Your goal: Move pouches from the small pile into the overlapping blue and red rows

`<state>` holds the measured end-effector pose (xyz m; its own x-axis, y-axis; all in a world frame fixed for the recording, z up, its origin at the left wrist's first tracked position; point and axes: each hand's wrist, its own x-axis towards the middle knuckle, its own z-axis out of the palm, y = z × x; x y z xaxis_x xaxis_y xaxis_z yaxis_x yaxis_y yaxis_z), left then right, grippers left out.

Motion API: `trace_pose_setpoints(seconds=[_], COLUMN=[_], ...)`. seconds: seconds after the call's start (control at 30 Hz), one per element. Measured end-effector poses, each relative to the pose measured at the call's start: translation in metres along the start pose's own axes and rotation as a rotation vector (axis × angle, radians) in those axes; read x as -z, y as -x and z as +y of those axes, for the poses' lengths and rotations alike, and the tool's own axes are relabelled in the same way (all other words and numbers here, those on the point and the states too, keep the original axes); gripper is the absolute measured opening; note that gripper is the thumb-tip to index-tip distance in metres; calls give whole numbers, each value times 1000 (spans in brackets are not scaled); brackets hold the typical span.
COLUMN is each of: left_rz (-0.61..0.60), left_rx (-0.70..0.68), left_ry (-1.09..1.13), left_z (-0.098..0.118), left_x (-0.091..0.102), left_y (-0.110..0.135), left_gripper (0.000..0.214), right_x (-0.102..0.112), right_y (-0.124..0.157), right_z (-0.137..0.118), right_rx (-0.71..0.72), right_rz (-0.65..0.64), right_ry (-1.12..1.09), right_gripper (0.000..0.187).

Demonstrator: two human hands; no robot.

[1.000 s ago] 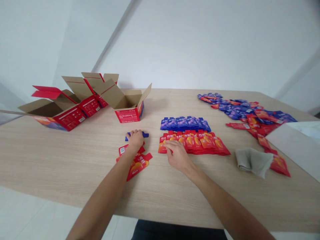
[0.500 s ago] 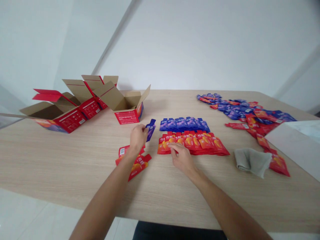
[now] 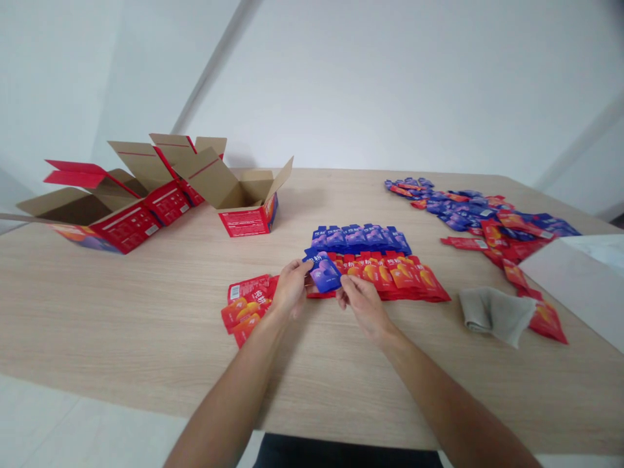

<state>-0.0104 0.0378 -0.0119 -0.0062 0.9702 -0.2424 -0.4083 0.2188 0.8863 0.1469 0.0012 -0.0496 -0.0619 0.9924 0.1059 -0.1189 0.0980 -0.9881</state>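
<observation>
Both my hands hold one blue pouch (image 3: 323,270) just above the table, over the left end of a neat row of red pouches (image 3: 390,275). My left hand (image 3: 291,288) pinches its left edge and my right hand (image 3: 359,300) pinches its lower right corner. Behind the red row lies a matching row of blue pouches (image 3: 361,238). A small loose heap of red pouches (image 3: 246,303) lies just left of my left hand.
Several open red and brown cartons (image 3: 127,195) stand at the far left, the nearest one (image 3: 246,207) behind my hands. A mixed pile of blue and red pouches (image 3: 480,218) spreads at the far right. A grey cloth (image 3: 497,313) and a white sheet (image 3: 578,283) lie at the right.
My left hand lifted a blue pouch from the table beside the red heap and carried it right. My right hand left the red row and took hold of the same pouch.
</observation>
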Motion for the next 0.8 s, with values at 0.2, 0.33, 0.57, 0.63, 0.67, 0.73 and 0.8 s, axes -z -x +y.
trace_pose_setpoints(seconds=[0.2,0.33,0.57,0.63,0.67,0.73,0.8], left_rz=[-21,-33,-87,-115,-136,-213,-316], left_rx=[37,173,-172,-279,-304,-293,-255], left_ry=[68,117,-104,-166,-190,-267,-369], left_z=[1,5,2,2,2,1,-1], left_x=[2,7,3,2,1,1,0], left_y=[1,-2,12,16,17,19,19], left_gripper=[10,4,30,40,43,42,36], right_x=[-2,-3,-1,2,3,5,6], right_y=[0,3,4,3,2,0,-2], right_z=[-2,-7,-8,-5,-3,-1,0], right_rx=[21,98,2,10,17,32,35], right_rz=[-42,-48,-145,-129,-107,-43,16], right_ry=[-166,-197,-72,5,21,23,29], right_gripper=[47,42,51,47,46,44,44])
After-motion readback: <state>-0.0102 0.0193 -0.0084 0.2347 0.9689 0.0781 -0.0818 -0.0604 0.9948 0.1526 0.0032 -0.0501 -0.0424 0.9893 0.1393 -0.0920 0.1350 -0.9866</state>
